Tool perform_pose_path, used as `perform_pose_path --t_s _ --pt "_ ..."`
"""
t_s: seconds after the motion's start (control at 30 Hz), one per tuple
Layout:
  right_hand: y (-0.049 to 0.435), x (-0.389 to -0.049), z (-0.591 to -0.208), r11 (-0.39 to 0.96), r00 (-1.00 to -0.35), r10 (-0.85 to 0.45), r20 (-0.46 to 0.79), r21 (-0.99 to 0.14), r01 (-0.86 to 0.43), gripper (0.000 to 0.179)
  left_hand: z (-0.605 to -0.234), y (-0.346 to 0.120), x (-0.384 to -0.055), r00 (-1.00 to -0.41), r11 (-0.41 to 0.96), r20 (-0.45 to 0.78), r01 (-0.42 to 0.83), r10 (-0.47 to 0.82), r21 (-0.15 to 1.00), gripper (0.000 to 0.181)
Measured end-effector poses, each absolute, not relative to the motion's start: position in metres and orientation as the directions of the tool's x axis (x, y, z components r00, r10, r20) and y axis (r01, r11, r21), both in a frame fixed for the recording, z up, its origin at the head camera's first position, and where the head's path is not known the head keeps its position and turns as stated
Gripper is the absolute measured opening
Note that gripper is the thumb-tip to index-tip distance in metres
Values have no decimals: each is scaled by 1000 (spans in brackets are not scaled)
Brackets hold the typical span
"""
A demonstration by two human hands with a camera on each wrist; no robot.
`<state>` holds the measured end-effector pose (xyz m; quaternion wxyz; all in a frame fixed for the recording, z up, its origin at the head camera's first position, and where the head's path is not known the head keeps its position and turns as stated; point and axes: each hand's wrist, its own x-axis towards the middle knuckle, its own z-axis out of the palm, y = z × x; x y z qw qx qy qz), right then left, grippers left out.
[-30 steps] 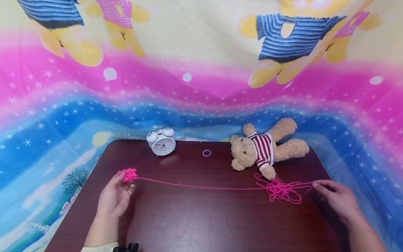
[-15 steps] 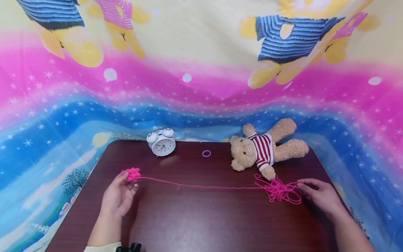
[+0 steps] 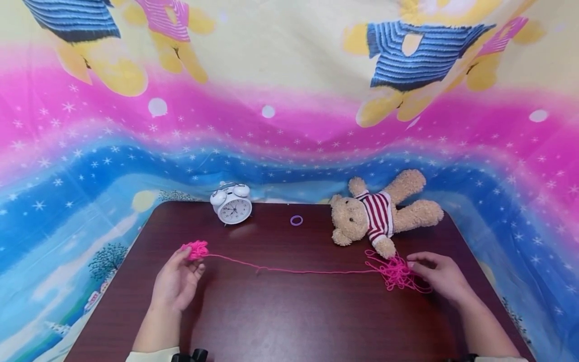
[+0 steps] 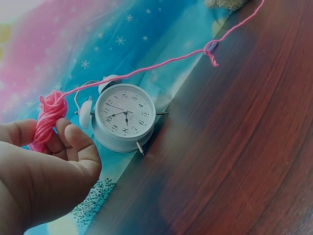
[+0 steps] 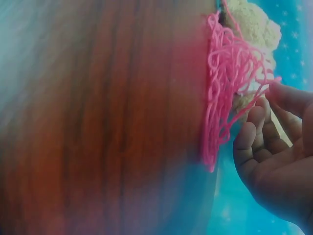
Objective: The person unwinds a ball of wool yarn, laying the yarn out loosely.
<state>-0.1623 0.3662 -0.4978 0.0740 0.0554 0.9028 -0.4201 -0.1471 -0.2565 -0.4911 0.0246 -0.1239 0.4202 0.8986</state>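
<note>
My left hand [image 3: 176, 281] pinches a small wound bundle of pink yarn [image 4: 51, 117] between thumb and fingers, held above the left side of the table. From it a single strand [image 3: 294, 271] runs across to a loose, looped heap of pink yarn [image 3: 394, 274] on the right; a small knot [image 4: 211, 53] with a short tail shows along the strand. At the heap, my right hand [image 3: 441, 276] pinches a bit of yarn between thumb and forefinger, its other fingers loosely bent. The heap lies against the arm of a teddy bear [image 3: 379, 213].
A white twin-bell alarm clock [image 3: 234, 207] stands at the back left of the brown table [image 3: 289, 322]. A purple ring [image 3: 296, 220] lies near the back edge. Behind hangs a patterned cloth [image 3: 289, 130]. The teddy bear lies on its back, in a striped top.
My right hand has moved left, from beyond the heap's right edge to over it, still pinching yarn. My left hand has shifted slightly right with the bundle, and the strand hangs a little slacker.
</note>
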Motion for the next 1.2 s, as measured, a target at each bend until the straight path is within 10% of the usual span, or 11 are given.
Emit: perform_pose_path --t_s 1.2 --pt "272 -186 -487 489 -958 -279 -64 -868 -84 36 -489 -243 -151 -976 -643 -211 -133 -45 754 14"
